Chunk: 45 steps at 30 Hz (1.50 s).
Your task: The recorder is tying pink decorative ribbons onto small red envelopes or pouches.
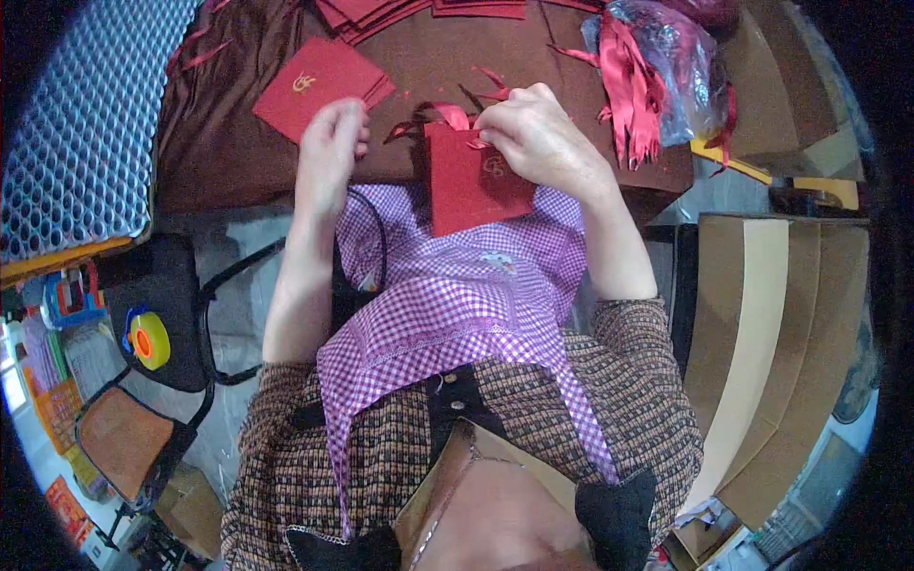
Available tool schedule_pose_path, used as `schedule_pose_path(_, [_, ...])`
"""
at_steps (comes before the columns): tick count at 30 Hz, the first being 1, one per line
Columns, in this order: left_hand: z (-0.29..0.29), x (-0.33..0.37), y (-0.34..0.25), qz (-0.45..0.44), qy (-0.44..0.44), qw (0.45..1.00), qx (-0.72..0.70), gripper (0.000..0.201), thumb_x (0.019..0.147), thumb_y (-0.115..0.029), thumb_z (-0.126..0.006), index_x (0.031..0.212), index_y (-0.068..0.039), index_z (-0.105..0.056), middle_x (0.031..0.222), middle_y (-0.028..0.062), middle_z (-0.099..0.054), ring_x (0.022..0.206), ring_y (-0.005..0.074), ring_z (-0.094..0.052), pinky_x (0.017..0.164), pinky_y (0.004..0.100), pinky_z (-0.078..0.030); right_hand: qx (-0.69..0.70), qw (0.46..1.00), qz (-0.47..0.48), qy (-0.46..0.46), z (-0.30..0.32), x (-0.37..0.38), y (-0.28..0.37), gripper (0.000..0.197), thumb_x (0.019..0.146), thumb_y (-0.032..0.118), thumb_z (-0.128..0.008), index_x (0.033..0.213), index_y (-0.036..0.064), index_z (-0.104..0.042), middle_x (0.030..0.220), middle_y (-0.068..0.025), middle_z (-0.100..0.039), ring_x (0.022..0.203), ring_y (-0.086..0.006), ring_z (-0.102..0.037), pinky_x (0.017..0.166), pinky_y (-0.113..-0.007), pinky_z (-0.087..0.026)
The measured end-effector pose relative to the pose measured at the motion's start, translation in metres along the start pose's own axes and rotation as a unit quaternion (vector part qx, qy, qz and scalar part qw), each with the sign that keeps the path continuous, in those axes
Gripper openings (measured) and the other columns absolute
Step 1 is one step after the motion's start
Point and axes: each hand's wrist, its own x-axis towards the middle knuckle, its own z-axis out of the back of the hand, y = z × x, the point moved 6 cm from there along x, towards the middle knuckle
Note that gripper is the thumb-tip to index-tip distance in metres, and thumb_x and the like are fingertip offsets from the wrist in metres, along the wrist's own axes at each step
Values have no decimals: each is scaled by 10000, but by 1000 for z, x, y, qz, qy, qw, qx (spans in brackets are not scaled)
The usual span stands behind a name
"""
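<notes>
My right hand (pixel 538 133) pinches the top edge of a red gift bag (pixel 466 186), small and flat, with a gold emblem. The bag stands tilted at the table's near edge, in front of my apron. A red ribbon (pixel 449 116) curves up from its top, and a short end shows by my right fingertips. My left hand (pixel 333 135) is raised to the left of the bag, its fingers curled closed; what they hold, if anything, is hidden. Just behind it lies a stack of flat red bags (pixel 319 81), the top one bearing a gold emblem.
A brown cloth (pixel 476 52) covers the table. More red stacks (pixel 371 14) lie at the far edge. Pink-red ribbons (pixel 628 90) hang beside a clear plastic bag (pixel 681 67). A cardboard box (pixel 766 352) stands right; a chair (pixel 157 314) with a yellow tape roll (pixel 148 340) stands left.
</notes>
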Motion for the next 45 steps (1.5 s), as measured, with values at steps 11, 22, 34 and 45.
schedule_pose_path(11, [-68,-53,-11,86,265,949,-145,294,944,-159,-482,1163,28,-544,1049,54,-614,930,108,-568,833,255,-448,173,955,-179,-163,38,-3,-47,205,826,172,-599,900,-16,-638,794,-111,-657,739,-185,-629,675,-293,-483])
schedule_pose_path(22, [-68,-55,5,115,265,945,-151,313,936,-150,-481,1188,31,-525,1093,70,-602,958,134,-578,849,282,-460,177,966,-105,-154,4,-6,-50,280,783,253,-669,775,-23,-627,673,-127,-604,629,-196,-583,599,-323,-448])
schedule_pose_path(34, [-69,-53,1,115,264,926,-243,344,928,-154,-484,1217,32,-500,1135,95,-589,1012,164,-569,900,298,-431,243,898,-286,-231,-7,-28,-91,225,843,181,-622,730,-12,-593,616,0,-534,600,-80,-493,560,-257,-402])
schedule_pose_path(45, [-59,-28,-31,56,179,922,-339,329,959,-170,-444,1219,29,-472,1155,114,-572,1033,201,-569,929,340,-440,-56,996,37,-54,9,-39,50,553,717,164,-683,1236,61,-519,1246,-145,-514,1157,-316,-488,943,-414,-387])
